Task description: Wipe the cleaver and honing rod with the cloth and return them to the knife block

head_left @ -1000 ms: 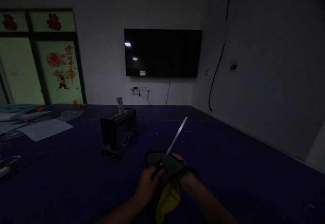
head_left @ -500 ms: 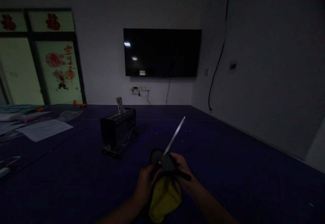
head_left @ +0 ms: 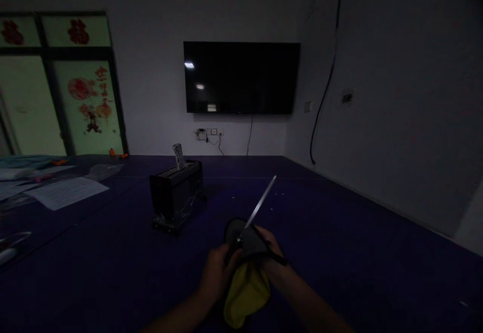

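Observation:
My left hand (head_left: 219,270) is closed around the dark handle of a long, narrow metal blade (head_left: 261,203). The blade points up and to the right, with a small shiny spot at its base; whether it belongs to a knife or scissors I cannot tell. A cloth (head_left: 253,245), grey with black edging and yellow on its other side, is bunched around the blade's base. Its yellow part hangs down between my wrists. From the right, my right hand (head_left: 272,252) grips the cloth, its fingers partly hidden behind the fabric.
A black box-shaped stand (head_left: 177,192) with a wrinkled silvery packet (head_left: 178,156) on top stands left of centre on the dark blue surface (head_left: 339,252). Printed papers (head_left: 68,192) and clear plastic (head_left: 104,171) lie at the left. Small white scraps (head_left: 277,193) lie beyond the blade.
The blade tip has dipped very slightly, and the cloth has shifted a little around the blade's base. Both hands keep their grip in nearly the same place.

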`<state>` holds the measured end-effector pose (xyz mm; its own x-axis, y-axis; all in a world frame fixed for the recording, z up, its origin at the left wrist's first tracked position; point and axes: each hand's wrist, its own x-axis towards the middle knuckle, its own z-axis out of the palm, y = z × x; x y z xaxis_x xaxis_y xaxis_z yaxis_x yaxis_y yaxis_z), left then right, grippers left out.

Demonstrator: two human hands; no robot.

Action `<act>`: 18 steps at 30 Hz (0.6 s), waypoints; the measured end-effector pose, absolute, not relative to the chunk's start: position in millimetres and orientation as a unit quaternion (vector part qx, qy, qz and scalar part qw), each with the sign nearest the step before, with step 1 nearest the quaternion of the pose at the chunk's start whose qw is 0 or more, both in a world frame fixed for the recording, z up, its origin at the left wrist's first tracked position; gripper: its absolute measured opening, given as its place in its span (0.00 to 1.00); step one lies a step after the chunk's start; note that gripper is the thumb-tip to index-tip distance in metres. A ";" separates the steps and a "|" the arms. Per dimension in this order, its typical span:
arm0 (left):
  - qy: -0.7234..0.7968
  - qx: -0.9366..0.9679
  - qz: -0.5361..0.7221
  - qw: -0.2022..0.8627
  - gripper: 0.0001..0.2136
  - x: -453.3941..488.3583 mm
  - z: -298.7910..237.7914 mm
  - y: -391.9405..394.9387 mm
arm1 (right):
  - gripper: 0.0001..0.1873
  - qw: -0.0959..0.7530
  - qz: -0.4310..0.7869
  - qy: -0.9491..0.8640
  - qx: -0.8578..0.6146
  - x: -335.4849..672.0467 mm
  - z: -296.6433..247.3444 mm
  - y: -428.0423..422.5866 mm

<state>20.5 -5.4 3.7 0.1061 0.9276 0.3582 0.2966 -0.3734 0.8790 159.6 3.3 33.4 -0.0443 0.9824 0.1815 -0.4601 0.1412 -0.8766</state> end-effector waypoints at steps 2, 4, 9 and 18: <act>0.453 0.676 0.482 0.326 0.15 19.8 3.8 -4.7 | 0.13 0.626 0.576 -0.429 -0.305 157.7 35.2 0.2; 0.450 0.682 0.475 0.326 0.14 19.0 4.5 -3.9 | 0.12 0.628 0.582 -0.422 -0.297 155.8 37.2 -2.9; 0.450 0.678 0.474 0.336 0.12 19.6 7.7 -5.1 | 0.11 0.636 0.597 -0.404 -0.274 154.5 37.0 -4.5; 0.428 0.674 0.495 0.342 0.11 25.2 9.1 -11.5 | 0.12 0.692 0.560 -0.335 -0.309 153.7 36.8 -3.2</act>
<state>25.2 -11.5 9.1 0.1428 0.9159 0.3752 0.2379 -0.3998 0.8852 153.7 -3.2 36.8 0.1484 0.9820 0.1171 -0.5683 0.1816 -0.8025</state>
